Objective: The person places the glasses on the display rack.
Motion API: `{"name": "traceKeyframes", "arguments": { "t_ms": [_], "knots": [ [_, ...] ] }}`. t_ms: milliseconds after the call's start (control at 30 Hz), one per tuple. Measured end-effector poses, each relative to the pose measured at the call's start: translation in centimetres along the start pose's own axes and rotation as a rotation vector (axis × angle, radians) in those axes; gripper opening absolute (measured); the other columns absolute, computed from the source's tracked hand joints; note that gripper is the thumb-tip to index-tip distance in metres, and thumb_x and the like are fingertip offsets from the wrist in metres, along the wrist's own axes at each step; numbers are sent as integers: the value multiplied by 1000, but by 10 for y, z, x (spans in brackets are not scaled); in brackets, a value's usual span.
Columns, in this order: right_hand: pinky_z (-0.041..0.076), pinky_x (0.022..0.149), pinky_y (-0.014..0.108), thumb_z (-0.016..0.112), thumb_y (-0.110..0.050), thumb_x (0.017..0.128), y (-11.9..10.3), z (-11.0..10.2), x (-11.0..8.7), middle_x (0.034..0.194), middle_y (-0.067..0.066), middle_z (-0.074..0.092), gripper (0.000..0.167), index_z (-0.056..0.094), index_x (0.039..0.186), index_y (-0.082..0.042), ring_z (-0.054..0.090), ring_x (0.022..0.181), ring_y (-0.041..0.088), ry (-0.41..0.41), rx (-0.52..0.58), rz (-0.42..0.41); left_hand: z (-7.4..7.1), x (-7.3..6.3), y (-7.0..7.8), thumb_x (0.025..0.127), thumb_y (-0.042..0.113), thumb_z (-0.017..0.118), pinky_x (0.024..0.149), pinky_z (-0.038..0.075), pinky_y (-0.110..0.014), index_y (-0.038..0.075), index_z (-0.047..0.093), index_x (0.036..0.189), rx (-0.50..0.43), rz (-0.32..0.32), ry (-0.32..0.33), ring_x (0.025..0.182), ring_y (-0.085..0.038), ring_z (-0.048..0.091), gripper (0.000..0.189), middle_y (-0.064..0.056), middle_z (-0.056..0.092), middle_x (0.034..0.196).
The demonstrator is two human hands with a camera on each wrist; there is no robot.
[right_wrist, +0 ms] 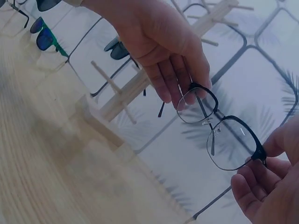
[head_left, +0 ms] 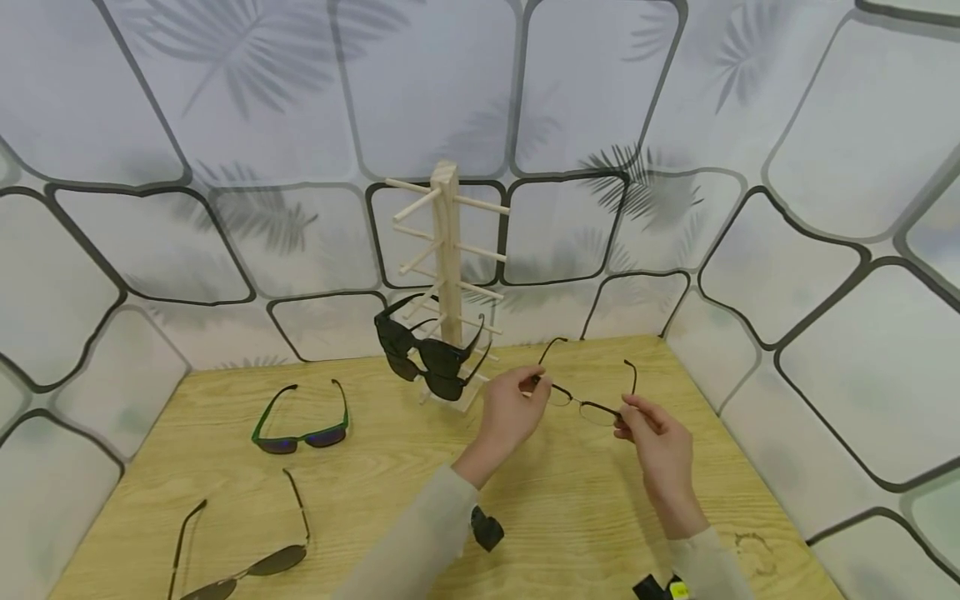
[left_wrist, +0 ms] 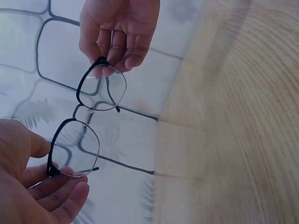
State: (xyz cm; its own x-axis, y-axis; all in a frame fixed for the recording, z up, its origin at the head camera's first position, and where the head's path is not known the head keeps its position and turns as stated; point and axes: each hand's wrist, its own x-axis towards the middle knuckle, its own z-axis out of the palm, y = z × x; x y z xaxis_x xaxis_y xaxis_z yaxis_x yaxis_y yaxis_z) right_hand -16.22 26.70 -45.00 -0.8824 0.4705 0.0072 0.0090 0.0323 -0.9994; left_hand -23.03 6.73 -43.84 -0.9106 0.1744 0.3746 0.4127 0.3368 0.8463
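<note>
A pair of eyeglasses (head_left: 600, 407) with black browlines, thin metal lower rims and clear lenses is held above the table, right of a wooden display stand (head_left: 447, 250). My left hand (head_left: 513, 408) pinches one end of the frame near the hinge, thumb on one side and fingers on the other. At the opposite end, my right hand (head_left: 660, 450) grips the other hinge corner between thumb and fingers. Both temples are unfolded and point away from me in the head view. The left wrist view shows the lenses (left_wrist: 77, 147) stretched between the two hands.
Dark sunglasses (head_left: 442, 358) hang on the stand's lower pegs; its upper pegs (head_left: 480, 204) stick out bare. Green-framed sunglasses (head_left: 326, 437) lie at the table's left, with thin metal-framed sunglasses (head_left: 277, 561) nearer me. Patterned fabric walls (head_left: 300, 242) enclose the wooden table (head_left: 570, 517).
</note>
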Motion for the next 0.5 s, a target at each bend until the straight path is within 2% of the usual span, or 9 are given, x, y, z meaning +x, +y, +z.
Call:
{"name": "traceKeyframes", "arguments": {
  "t_ms": [100, 367, 500],
  "knots": [
    [63, 75, 22, 65, -9, 105, -10, 1, -4, 86, -14, 76, 25, 70, 126, 3, 73, 79, 7, -3, -3, -20, -7, -2, 8, 103, 16, 68, 73, 62, -25, 4, 77, 125, -10, 10, 20, 91, -24, 77, 27, -10, 81, 101],
    [62, 76, 21, 69, -15, 104, -32, 0, -17, 88, -12, 76, 30, 70, 129, 2, 73, 80, 7, -21, 16, -60, -22, -6, 27, 104, 18, 68, 77, 62, -27, 5, 75, 131, -60, 2, 20, 94, -23, 77, 30, -10, 81, 110],
    [62, 76, 22, 71, -16, 103, -38, -1, -22, 88, -11, 78, 28, 73, 126, -1, 74, 79, 7, -27, 26, -85, -30, -9, 33, 103, 17, 70, 77, 63, -28, 4, 76, 128, -62, 34, 39, 92, -24, 78, 29, -11, 81, 109]
  ]
}}
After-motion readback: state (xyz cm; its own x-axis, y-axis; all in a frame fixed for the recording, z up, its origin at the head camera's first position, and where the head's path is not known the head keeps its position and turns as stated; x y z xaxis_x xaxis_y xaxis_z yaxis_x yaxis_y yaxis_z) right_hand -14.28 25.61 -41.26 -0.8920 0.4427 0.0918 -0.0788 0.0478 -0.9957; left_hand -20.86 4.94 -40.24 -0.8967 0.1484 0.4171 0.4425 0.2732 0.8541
